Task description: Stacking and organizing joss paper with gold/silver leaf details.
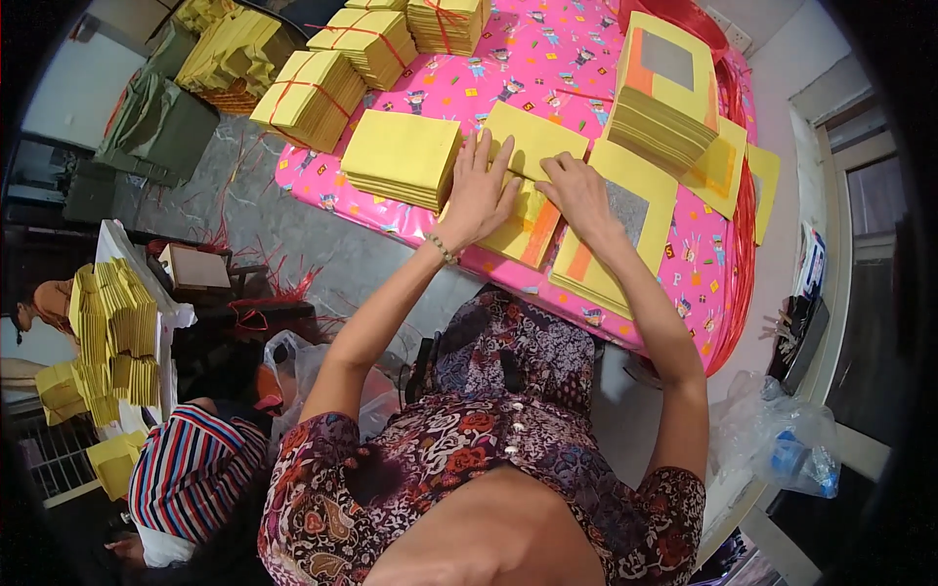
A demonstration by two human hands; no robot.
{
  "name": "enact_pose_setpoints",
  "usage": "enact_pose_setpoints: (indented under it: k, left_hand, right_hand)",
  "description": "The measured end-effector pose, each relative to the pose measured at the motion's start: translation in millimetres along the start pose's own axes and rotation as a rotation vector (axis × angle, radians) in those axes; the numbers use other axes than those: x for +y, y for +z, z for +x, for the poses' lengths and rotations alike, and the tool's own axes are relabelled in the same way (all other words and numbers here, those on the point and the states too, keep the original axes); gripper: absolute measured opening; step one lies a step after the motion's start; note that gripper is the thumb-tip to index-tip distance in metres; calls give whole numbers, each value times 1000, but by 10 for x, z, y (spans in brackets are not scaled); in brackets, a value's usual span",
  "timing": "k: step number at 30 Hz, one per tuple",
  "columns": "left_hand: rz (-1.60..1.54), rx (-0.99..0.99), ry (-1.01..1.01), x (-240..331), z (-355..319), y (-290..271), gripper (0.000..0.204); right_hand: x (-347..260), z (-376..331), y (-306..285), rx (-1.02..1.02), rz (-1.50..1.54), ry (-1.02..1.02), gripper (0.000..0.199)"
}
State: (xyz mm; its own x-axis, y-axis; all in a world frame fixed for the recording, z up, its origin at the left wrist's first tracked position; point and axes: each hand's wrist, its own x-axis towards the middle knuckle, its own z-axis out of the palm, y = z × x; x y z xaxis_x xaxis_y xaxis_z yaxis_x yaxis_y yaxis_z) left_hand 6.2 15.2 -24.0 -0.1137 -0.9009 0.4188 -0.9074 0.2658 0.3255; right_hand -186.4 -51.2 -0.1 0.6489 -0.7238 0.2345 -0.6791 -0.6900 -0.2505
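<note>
My left hand [478, 191] lies with its fingers spread over a yellow joss paper sheet [537, 135] on the table. My right hand [578, 195] is beside it, fingers curled in and pinched at the fold of the same paper. Below the hands, an orange-banded part [528, 232] of the paper shows. Close on the left sits a neat stack of folded yellow paper [403, 154]. Under my right forearm is a flat pile of yellow sheets [652, 186] with silver squares and orange bands. What lies under my palms is hidden.
The pink patterned tablecloth [469, 93] bears red-tied yellow bundles [311, 96] at the far left. A tall sheet stack [664, 93] stands far right, near red strings [741, 293] over the table's edge. A person in a striped top [200, 474] is at lower left, beside yellow stacks [112, 317].
</note>
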Motion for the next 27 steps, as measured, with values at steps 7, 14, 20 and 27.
enact_pose_setpoints:
  k: [7, 14, 20, 27]
  left_hand:
    - [-679, 111, -461, 236, 43, -28, 57]
    - [-1347, 163, -841, 205, 510, 116, 60]
    - [-1194, 406, -755, 241, 524, 18, 44]
    - [-1415, 468, -661, 69, 334, -630, 52]
  right_hand:
    - [95, -11, 73, 258, 20, -142, 16]
    - [1, -41, 2, 416, -28, -163, 20]
    - [-110, -68, -188, 380, 41, -53, 36]
    - [-175, 282, -235, 407, 706, 270, 50]
